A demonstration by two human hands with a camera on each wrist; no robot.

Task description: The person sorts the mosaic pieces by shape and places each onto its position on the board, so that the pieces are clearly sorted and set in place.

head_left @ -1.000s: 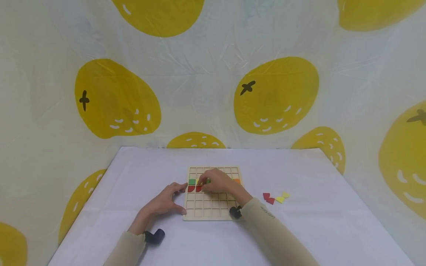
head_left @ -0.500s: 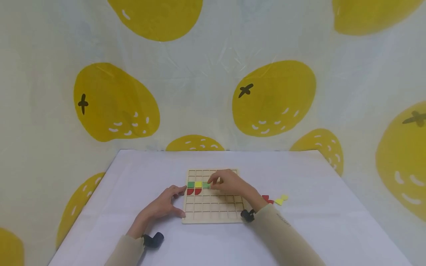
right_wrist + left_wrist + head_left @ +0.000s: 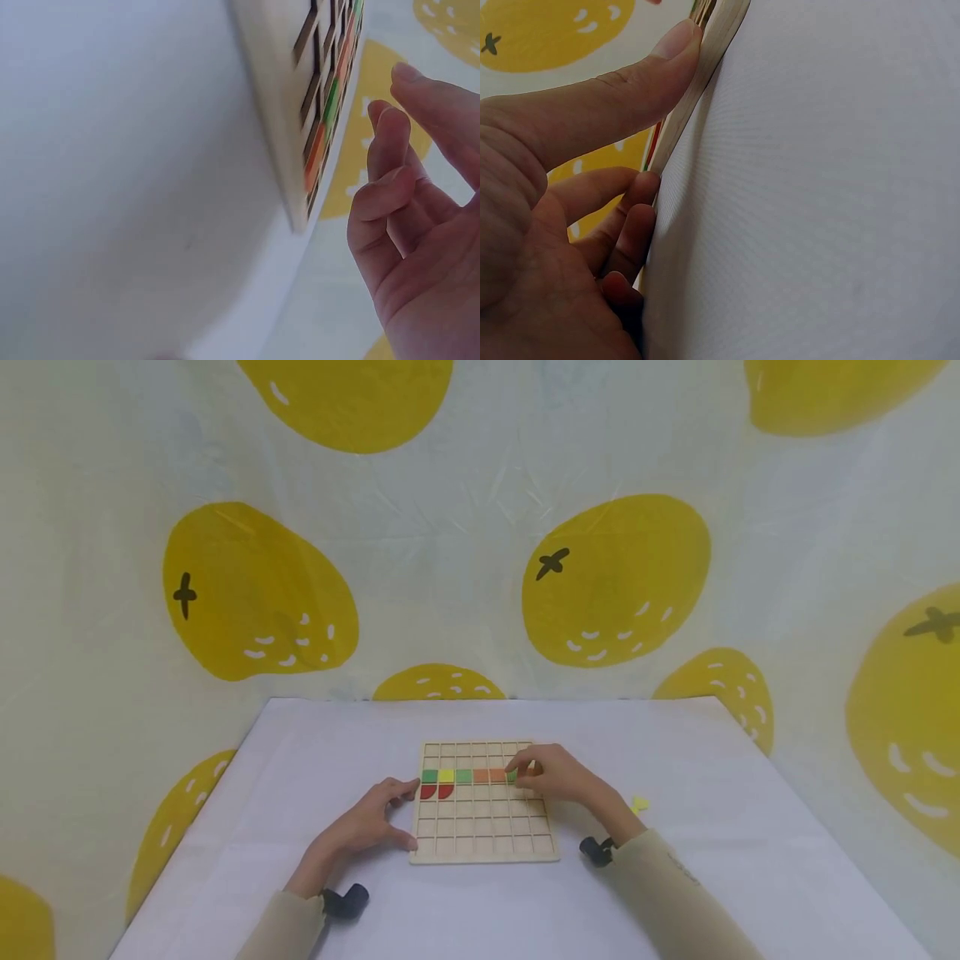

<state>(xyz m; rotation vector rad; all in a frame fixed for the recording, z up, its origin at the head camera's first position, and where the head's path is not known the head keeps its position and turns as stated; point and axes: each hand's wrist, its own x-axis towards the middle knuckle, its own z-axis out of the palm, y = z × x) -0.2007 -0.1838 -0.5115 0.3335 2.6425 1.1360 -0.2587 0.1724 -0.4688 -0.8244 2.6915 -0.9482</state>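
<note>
A wooden grid board (image 3: 483, 847) lies on the table. One of its rows holds coloured tiles, among them a green tile (image 3: 430, 776), a yellow tile (image 3: 447, 776) and an orange tile (image 3: 481, 775). Below that row sit two red quarter-circle pieces (image 3: 446, 791). My left hand (image 3: 369, 820) rests against the board's left edge, thumb and fingertips touching it, as the left wrist view confirms. Over the right end of the tile row hovers my right hand (image 3: 557, 772), its fingers loosely bent. Nothing shows between those fingers in the right wrist view (image 3: 420, 180).
Yellow pieces (image 3: 639, 804) lie on the white table (image 3: 712, 860), right of the board and partly behind my right forearm. A wall covering (image 3: 442, 568) printed with yellow fruit stands behind the table.
My right hand has slid rightward along the tile row, uncovering yellow, green and orange tiles. The loose red pieces are now hidden behind the right arm. My left hand stays at the board's edge.
</note>
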